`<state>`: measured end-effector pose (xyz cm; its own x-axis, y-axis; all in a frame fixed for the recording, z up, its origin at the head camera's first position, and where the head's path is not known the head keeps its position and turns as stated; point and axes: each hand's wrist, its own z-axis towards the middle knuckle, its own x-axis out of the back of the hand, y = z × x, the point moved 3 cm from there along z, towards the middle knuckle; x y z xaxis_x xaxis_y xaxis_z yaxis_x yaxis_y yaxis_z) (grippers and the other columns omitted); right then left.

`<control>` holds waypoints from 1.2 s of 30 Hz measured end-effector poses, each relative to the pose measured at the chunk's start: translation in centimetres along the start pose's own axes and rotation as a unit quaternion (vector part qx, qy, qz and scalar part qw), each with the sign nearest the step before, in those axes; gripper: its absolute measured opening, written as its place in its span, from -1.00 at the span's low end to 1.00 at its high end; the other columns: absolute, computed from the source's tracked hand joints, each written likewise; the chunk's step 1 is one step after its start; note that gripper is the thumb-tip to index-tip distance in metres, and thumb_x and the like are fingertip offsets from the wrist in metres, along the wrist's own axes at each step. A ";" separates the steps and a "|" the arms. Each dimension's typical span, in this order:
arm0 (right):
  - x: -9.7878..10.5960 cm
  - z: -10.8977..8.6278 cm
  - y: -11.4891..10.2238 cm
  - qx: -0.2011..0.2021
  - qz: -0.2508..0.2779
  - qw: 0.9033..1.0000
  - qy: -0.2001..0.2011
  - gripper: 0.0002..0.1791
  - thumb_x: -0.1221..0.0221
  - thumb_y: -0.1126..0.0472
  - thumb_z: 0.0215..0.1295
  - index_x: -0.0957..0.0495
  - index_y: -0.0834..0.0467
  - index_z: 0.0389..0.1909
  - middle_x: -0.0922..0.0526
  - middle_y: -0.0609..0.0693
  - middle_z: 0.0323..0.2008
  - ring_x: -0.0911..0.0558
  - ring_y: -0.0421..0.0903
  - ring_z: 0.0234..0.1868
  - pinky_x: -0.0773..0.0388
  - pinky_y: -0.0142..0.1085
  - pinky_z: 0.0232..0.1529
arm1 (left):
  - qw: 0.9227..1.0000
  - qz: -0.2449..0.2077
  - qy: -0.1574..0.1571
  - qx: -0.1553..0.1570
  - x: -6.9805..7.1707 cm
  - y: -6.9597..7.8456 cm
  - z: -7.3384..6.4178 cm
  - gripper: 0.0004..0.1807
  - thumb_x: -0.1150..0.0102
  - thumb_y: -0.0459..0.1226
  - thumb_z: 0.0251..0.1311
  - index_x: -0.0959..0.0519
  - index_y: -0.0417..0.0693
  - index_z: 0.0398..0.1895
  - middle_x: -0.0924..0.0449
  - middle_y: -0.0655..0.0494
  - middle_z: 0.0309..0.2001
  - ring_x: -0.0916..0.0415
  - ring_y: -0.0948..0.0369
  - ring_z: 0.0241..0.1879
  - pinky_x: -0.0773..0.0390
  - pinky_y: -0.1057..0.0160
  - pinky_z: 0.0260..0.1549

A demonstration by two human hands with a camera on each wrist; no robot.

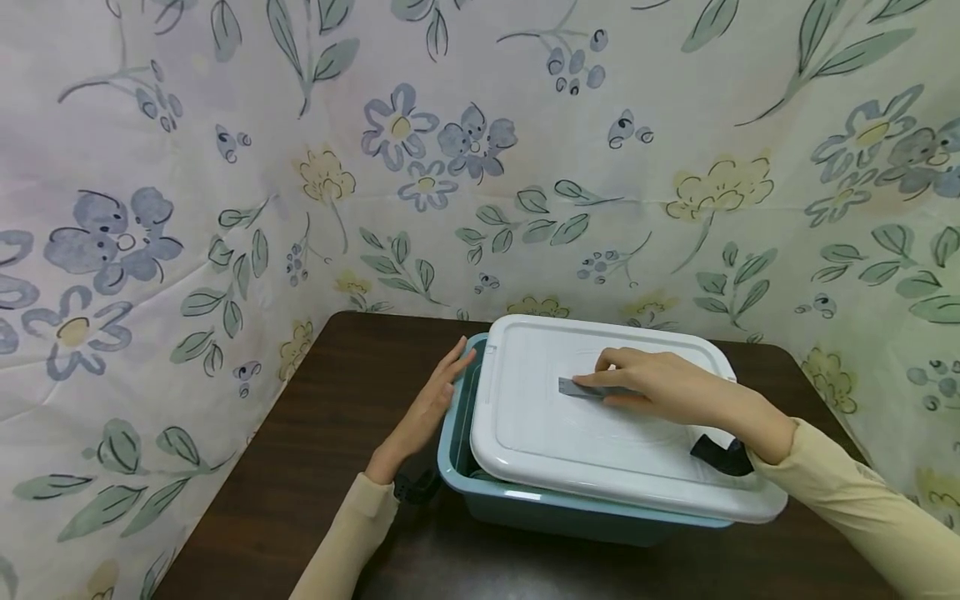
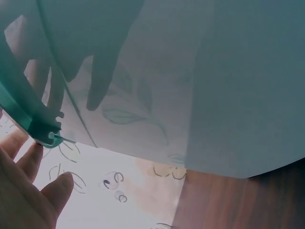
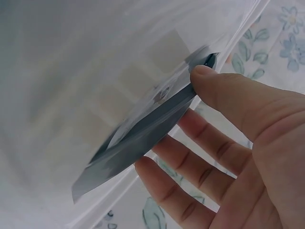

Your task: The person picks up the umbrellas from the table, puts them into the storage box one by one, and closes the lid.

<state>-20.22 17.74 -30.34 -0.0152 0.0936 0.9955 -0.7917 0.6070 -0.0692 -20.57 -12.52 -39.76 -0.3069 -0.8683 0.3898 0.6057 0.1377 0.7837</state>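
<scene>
A white plastic lid (image 1: 540,433) lies askew over a teal storage bin (image 1: 570,517). Its right end juts past the bin, and a strip of the bin's interior shows along the left. My right hand (image 1: 660,387) grips the grey handle (image 3: 143,138) in the middle of the lid, thumb on one side and fingers on the other in the right wrist view. At the bin's left rim, my left hand (image 1: 427,408) rests with fingers extended. The left wrist view shows its fingertips touching the teal rim (image 2: 38,124) at a corner. Most of the bin's contents are hidden by the lid.
The bin stands on a dark brown wooden table (image 1: 315,467). Floral cloth (image 1: 465,250) hangs behind and to both sides of the table. A black band (image 1: 722,456) is on the right wrist, and a black strap (image 1: 417,487) is on the left.
</scene>
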 end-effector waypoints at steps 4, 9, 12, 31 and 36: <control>0.0 0.7 -0.4 0.001 0.002 1.000 -0.006 -0.50 -0.22 0.14 0.21 -0.45 -0.19 0.19 -0.49 -0.23 -0.13 -0.47 -0.31 -0.26 -0.46 -0.36 -0.28 | 1.000 0.005 0.006 -0.005 0.1 0.3 0.2 -0.41 0.48 -0.07 0.47 -0.04 -0.26 0.40 0.24 -0.21 0.45 0.26 -0.11 0.43 0.12 -0.36 0.21; -0.4 1.3 -0.8 0.005 -0.003 1.000 -0.009 -0.53 -0.20 0.12 0.22 -0.46 -0.18 0.18 -0.50 -0.23 -0.13 -0.47 -0.31 -0.27 -0.48 -0.34 -0.26 | 1.000 0.017 0.011 -0.010 0.2 0.6 0.2 -0.45 0.45 -0.14 0.47 -0.05 -0.27 0.40 0.22 -0.25 0.44 0.25 -0.13 0.42 0.10 -0.33 0.23; -0.5 1.5 -1.0 0.013 -0.009 1.000 -0.009 -0.54 -0.20 0.13 0.22 -0.47 -0.17 0.17 -0.50 -0.22 -0.13 -0.47 -0.31 -0.29 -0.48 -0.35 -0.26 | 1.000 0.021 0.016 -0.010 0.2 0.7 0.2 -0.45 0.45 -0.13 0.47 -0.06 -0.26 0.40 0.20 -0.25 0.44 0.23 -0.13 0.42 0.09 -0.33 0.23; -1.5 3.1 -2.5 0.018 -0.003 0.999 -0.045 -0.53 -0.18 0.16 0.25 -0.45 -0.17 0.19 -0.48 -0.17 -0.16 -0.40 -0.28 -0.41 -0.36 -0.45 -0.44 | 0.999 0.035 0.000 0.002 1.2 -0.6 -0.3 -0.51 0.13 -0.36 0.34 -0.21 -0.24 0.34 0.11 -0.19 0.43 0.17 -0.06 0.43 -0.02 -0.26 0.24; -1.5 3.1 -2.7 0.018 0.012 0.999 -0.047 -0.53 -0.19 0.16 0.24 -0.45 -0.15 0.19 -0.49 -0.16 -0.16 -0.41 -0.28 -0.39 -0.38 -0.44 -0.40 | 0.999 0.031 -0.008 0.000 1.4 -1.0 -0.6 -0.49 0.07 -0.36 0.31 -0.23 -0.19 0.33 0.10 -0.15 0.44 0.15 -0.04 0.42 -0.02 -0.27 0.23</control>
<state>-19.98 13.53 -31.50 -0.0907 0.0326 0.9953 -0.8115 0.5770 -0.0929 -21.21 -14.13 -40.32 -0.2797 -0.8506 0.4452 0.6246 0.1910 0.7572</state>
